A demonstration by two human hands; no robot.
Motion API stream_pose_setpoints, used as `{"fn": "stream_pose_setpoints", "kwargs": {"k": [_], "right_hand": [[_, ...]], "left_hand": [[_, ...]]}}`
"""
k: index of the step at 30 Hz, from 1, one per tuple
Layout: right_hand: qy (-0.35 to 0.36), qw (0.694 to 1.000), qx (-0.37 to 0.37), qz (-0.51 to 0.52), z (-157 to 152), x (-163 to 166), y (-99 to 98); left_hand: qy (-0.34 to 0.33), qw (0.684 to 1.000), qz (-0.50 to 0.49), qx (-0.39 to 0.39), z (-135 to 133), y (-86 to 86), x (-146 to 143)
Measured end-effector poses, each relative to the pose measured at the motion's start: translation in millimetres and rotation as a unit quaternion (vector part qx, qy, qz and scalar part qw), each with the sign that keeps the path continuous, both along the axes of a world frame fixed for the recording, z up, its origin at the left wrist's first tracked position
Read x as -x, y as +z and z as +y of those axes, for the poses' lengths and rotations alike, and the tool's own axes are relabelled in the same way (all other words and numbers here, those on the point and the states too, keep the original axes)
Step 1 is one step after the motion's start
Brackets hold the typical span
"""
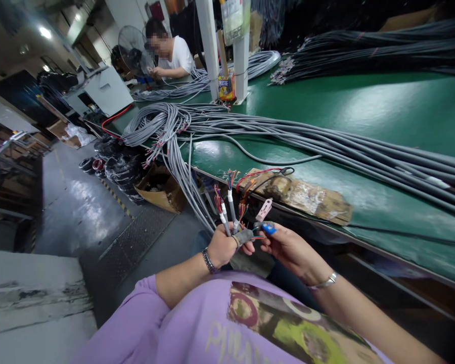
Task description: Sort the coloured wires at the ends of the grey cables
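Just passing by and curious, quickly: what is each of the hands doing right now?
Left hand: closed around grey cable ends.
Right hand: fingertips pinched on a small blue piece; what it is cannot be told.

Glossy green table (382, 111); smooth grey plastic-sheathed cables (326, 144); rough brown cardboard (307, 194)

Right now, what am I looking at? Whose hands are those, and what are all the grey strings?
The camera sits on a person's head, looking down at their own two hands. The left hand grips a few grey cable ends with thin coloured wires sticking out. The right hand is right at those wires; a small blue piece sits at its thumb. On the green table lie long grey cables. Far off, another person works.
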State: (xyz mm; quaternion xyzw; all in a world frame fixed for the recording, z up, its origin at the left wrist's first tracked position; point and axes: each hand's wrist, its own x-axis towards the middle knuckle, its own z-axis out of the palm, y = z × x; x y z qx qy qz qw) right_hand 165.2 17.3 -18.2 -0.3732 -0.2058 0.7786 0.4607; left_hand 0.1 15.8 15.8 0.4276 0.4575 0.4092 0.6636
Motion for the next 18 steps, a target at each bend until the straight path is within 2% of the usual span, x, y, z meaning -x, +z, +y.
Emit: {"fn": "stream_pose_setpoints", "kwargs": {"k": [4,7,10,13,15,18], "right_hand": [[-0.001,1.0,-0.01,0.012,10,-1,2.4],[0.002,0.997,-0.076,-0.026,17,2,14.1],[-0.077,0.973,-0.15,-0.161,18,6,22.0],[-0.159,0.943,-0.164,-0.241,18,9,19.9],[-0.146,0.952,-0.162,-0.215,19,10,16.6],[-0.064,0.973,-0.168,-0.148,23,12,16.1]], "left_hand": [[-0.031,0.999,-0.009,0.005,2,2.3,0],[-0.056,0.998,-0.019,0.015,8,9.5,-1],[-0.068,0.997,-0.034,0.031,14,17.3,-3],[-0.067,0.996,-0.043,0.039,18,20.5,-5],[-0.067,0.996,-0.043,0.041,19,19.6,-7],[-0.065,0.996,-0.042,0.04,19,16.1,-11]]}}
